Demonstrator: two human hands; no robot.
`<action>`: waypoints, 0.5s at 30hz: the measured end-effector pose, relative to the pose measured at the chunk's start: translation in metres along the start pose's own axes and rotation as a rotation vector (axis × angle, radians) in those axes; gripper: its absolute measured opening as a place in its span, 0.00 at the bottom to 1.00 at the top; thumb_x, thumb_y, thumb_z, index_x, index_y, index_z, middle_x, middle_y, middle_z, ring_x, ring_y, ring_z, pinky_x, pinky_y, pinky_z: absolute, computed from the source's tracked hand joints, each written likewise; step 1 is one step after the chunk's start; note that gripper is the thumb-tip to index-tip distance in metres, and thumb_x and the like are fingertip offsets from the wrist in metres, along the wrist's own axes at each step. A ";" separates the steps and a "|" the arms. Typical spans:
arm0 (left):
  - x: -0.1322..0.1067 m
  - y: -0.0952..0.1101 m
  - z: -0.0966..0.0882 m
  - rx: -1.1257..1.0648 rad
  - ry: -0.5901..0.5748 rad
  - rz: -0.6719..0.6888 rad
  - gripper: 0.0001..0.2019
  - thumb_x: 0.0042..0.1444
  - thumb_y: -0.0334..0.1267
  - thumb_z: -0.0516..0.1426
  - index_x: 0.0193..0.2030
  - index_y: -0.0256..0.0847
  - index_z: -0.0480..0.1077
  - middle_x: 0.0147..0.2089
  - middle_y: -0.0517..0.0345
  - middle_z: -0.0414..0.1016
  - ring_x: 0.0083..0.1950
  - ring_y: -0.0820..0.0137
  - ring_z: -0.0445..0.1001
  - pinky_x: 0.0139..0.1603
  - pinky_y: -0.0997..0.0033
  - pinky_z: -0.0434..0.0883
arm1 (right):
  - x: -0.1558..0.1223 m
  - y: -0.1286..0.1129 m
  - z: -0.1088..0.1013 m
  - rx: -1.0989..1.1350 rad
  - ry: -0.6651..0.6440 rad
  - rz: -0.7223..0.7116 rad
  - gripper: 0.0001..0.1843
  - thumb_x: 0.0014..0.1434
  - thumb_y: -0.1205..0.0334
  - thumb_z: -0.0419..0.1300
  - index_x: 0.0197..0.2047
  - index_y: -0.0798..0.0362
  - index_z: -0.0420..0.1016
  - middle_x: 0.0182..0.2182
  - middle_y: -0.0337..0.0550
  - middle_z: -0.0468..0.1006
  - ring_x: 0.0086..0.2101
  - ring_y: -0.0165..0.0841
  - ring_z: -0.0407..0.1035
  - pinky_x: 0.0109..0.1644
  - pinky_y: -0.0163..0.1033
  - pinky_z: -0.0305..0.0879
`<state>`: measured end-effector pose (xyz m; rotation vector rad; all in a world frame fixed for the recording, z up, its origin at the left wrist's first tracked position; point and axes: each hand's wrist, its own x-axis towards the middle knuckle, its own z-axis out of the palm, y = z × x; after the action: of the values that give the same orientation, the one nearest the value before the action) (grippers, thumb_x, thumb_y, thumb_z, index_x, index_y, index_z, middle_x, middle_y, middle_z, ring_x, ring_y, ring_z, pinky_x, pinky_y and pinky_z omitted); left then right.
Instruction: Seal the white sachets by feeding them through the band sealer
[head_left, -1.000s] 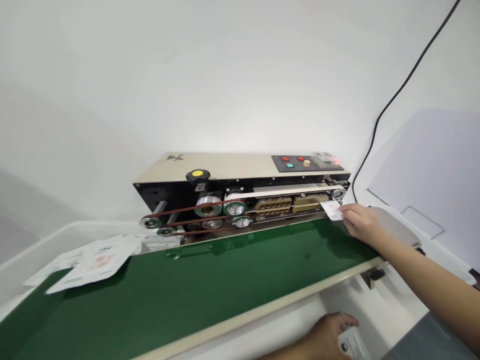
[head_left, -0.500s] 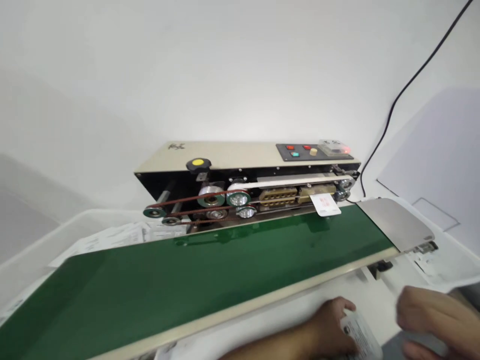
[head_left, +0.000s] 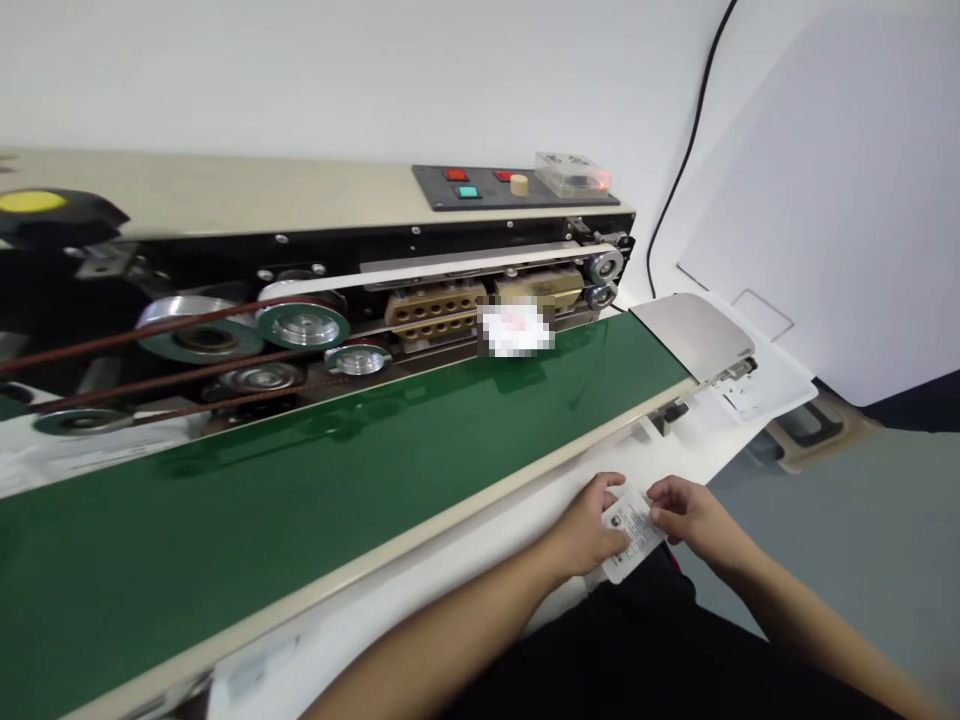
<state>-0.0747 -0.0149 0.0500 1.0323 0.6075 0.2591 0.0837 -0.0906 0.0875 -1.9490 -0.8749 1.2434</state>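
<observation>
My left hand (head_left: 594,532) is closed around a small white printed packet (head_left: 630,540), with the thumb across its printed face. At the packet's upper right edge, the thumb and fingers of my right hand (head_left: 679,508) pinch it. Both hands are low in front of the conveyor's near edge. Beyond them, a band sealing machine (head_left: 345,215) runs along a green conveyor belt (head_left: 420,450). Another white packet (head_left: 516,328), blurred by pixelation, sticks out of the sealer's jaws over the belt.
A control panel (head_left: 480,190) with coloured switches and a knob tops the sealer. The metal end plate (head_left: 694,335) lies at the belt's right end. A black cable (head_left: 694,130) hangs down the wall. Below right is a brown stool (head_left: 821,430).
My view has moved closer and turned right. My right hand, apart from the left hand's packet before, has come to its edge. The packet in the sealer has moved slightly left along the jaws.
</observation>
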 end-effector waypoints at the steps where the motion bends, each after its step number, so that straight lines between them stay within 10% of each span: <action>1: 0.000 0.000 0.000 -0.017 0.013 0.011 0.33 0.32 0.27 0.54 0.52 0.38 0.53 0.36 0.62 0.65 0.27 0.75 0.66 0.25 0.76 0.62 | -0.001 0.002 0.002 0.068 -0.011 0.028 0.18 0.39 0.54 0.64 0.32 0.52 0.66 0.22 0.34 0.68 0.22 0.27 0.61 0.23 0.33 0.58; 6: 0.002 -0.002 0.002 -0.089 0.072 0.065 0.26 0.37 0.29 0.56 0.46 0.39 0.55 0.38 0.60 0.67 0.33 0.74 0.68 0.33 0.73 0.65 | -0.006 0.018 0.021 0.171 -0.041 0.152 0.19 0.44 0.47 0.63 0.30 0.52 0.63 0.17 0.31 0.64 0.16 0.24 0.55 0.18 0.31 0.48; 15: 0.003 -0.006 0.003 -0.036 0.021 0.048 0.24 0.33 0.29 0.57 0.41 0.38 0.59 0.29 0.66 0.67 0.27 0.76 0.65 0.27 0.76 0.61 | -0.004 -0.003 0.012 -0.328 -0.085 -0.155 0.07 0.45 0.60 0.57 0.24 0.54 0.64 0.21 0.35 0.66 0.25 0.29 0.60 0.28 0.33 0.56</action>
<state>-0.0714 -0.0188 0.0449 1.0118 0.5952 0.3226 0.0709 -0.0904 0.0880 -2.0408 -1.3169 1.1552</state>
